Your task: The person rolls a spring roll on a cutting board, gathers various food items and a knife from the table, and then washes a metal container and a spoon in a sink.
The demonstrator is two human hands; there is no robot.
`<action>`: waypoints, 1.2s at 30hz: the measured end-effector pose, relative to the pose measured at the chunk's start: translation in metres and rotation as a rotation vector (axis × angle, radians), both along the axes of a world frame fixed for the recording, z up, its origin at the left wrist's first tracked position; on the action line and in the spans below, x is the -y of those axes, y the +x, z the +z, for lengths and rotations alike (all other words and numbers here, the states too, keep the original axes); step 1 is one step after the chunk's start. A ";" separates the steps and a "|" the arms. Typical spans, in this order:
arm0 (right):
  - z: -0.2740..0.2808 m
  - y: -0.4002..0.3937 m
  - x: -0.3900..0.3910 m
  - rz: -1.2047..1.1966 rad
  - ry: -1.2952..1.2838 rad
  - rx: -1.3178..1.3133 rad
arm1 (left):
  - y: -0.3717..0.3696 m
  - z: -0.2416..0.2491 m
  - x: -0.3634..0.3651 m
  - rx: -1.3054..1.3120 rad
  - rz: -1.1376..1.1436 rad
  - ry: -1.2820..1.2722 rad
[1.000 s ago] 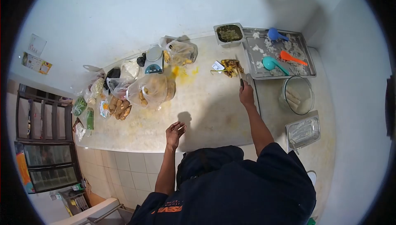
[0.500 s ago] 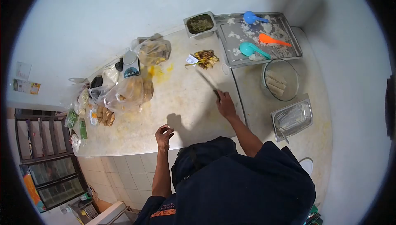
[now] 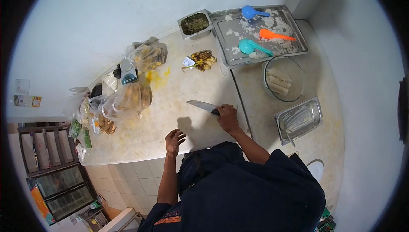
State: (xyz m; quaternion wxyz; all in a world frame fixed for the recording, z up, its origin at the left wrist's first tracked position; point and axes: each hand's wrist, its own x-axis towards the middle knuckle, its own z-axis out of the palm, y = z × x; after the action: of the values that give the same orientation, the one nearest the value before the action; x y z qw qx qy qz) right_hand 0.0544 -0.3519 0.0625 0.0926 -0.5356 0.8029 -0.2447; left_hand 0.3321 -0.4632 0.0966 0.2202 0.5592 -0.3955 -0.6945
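My right hand (image 3: pixel 228 118) is closed around the black handle of a kitchen knife (image 3: pixel 203 106). Its blade points left, low over the pale worktop (image 3: pixel 179 91). Near the worktop's front edge is my left hand (image 3: pixel 174 141), empty, its fingers loosely bent and apart. Beyond the knife lies a bunch of browned bananas (image 3: pixel 203 60) beside a small white paper (image 3: pixel 188 62).
At the back right, a metal tray (image 3: pixel 232 61) holds rice scraps and blue, orange and teal scoops. A glass bowl (image 3: pixel 304 81) of pale rolls and a steel pan (image 3: pixel 318 120) stand right. Left are plastic bags (image 3: pixel 123 102) and a scale (image 3: pixel 128 77).
My right hand has drawn the knife nearer, and the blade has swung from pointing up-left to nearly level leftward. My left hand's fingers have loosened. The view has shifted slightly.
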 end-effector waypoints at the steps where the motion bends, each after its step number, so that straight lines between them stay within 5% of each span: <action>1: 0.006 -0.001 0.002 0.002 -0.045 0.039 | -0.002 0.002 0.000 0.006 -0.026 -0.025; 6: 0.018 0.003 0.022 0.055 -0.157 0.448 | -0.041 0.021 0.004 -0.017 -0.188 -0.138; 11: 0.080 0.050 0.028 0.241 -0.395 0.416 | -0.104 0.033 -0.006 -0.103 -0.228 0.099; 14: 0.091 0.055 0.024 0.290 -0.369 0.109 | -0.119 0.056 -0.008 -0.793 -0.217 0.473; 15: 0.093 0.055 0.020 0.288 -0.324 -0.036 | -0.111 0.061 -0.003 -0.789 -0.079 0.545; 18: 0.090 0.057 0.008 -0.149 -0.213 -0.132 | -0.092 0.113 -0.002 -0.770 -0.280 0.518; 19: 0.081 0.055 0.001 -0.188 -0.267 0.018 | -0.082 0.127 -0.001 -0.757 -0.297 0.488; 21: 0.060 0.050 -0.024 -0.265 -0.380 0.306 | -0.058 0.115 0.013 -0.600 -0.324 0.315; 28: 0.044 0.117 -0.147 -0.524 -0.067 0.454 | 0.005 0.029 0.033 -0.082 -0.507 0.145; 31: 0.045 0.160 -0.209 -0.571 -0.072 0.277 | 0.001 0.014 0.015 -0.108 -0.591 0.208; 36: -0.004 0.213 -0.313 -0.986 0.010 0.405 | -0.032 0.014 -0.030 -0.124 -0.802 0.213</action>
State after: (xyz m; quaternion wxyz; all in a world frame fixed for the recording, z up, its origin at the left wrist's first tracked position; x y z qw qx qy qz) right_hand 0.2673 -0.0387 0.0582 0.1223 -0.0360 0.9266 -0.3539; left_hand 0.3003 -0.4331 0.1108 -0.1031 0.3376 -0.4940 -0.7945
